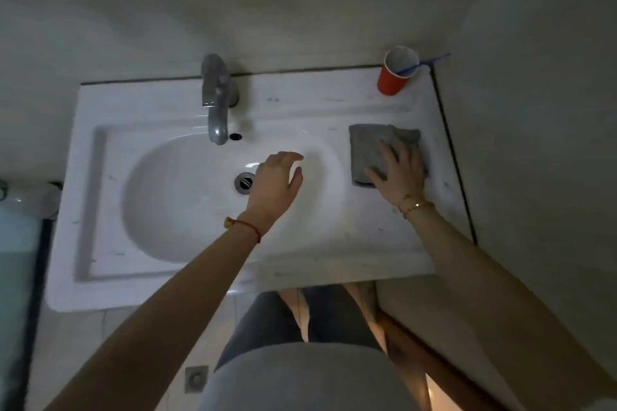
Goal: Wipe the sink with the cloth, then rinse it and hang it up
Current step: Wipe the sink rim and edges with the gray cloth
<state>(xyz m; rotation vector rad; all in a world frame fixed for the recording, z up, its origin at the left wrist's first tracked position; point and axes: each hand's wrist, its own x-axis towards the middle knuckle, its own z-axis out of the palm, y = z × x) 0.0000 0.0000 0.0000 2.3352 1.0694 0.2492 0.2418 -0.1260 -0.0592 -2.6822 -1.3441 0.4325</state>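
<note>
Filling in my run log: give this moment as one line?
stage: wiping | right hand: flat on cloth, sink ledge | left hand: open over basin | tap: no water seen

The sink (187, 277) is white and shiny, with a big oval bowl on its left side and a flat shelf on its right side. A round metal drain (244, 182) sits in the bowl, near the middle. A silver tap (215, 100) stands at the back edge and points down into the bowl. No water comes out. The cloth (370, 147) is grey and folded into a square. It lies flat on the right shelf, near the right edge.
</note>
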